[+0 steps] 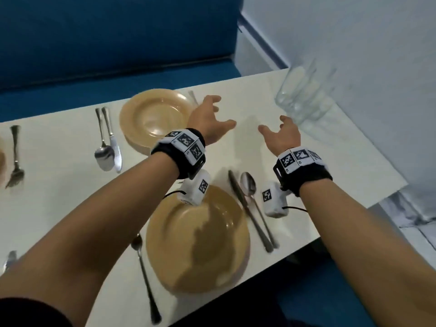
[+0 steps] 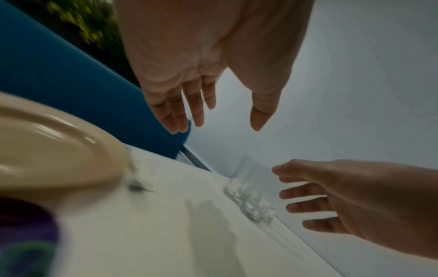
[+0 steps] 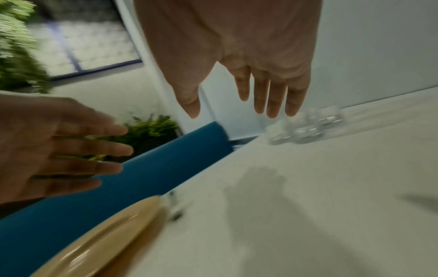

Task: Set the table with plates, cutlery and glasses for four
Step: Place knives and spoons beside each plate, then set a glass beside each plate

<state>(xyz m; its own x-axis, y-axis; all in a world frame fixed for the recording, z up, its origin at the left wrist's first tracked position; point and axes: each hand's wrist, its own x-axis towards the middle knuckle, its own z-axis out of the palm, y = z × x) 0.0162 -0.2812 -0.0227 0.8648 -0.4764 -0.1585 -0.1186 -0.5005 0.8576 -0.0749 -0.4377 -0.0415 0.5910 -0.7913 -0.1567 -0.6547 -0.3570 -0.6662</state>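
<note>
Two bare hands hover above the white table (image 1: 271,90), apart from each other and holding nothing: the left hand (image 1: 210,121) has its fingers loosely spread with the thumb held wide, just right of the far tan plate (image 1: 153,116), and the right hand (image 1: 282,135) is likewise spread, near the cluster of clear drinking glasses (image 1: 306,90) standing at the table's far right corner by the wall. The near tan plate (image 1: 198,239) lies under the left wrist, with a knife (image 1: 247,208) and spoon (image 1: 254,204) just beside it on the right and a long spoon (image 1: 144,274) on its left; another spoon and knife pair (image 1: 108,140) lies left of the far plate, and a fork (image 1: 15,159) sits further left.
</note>
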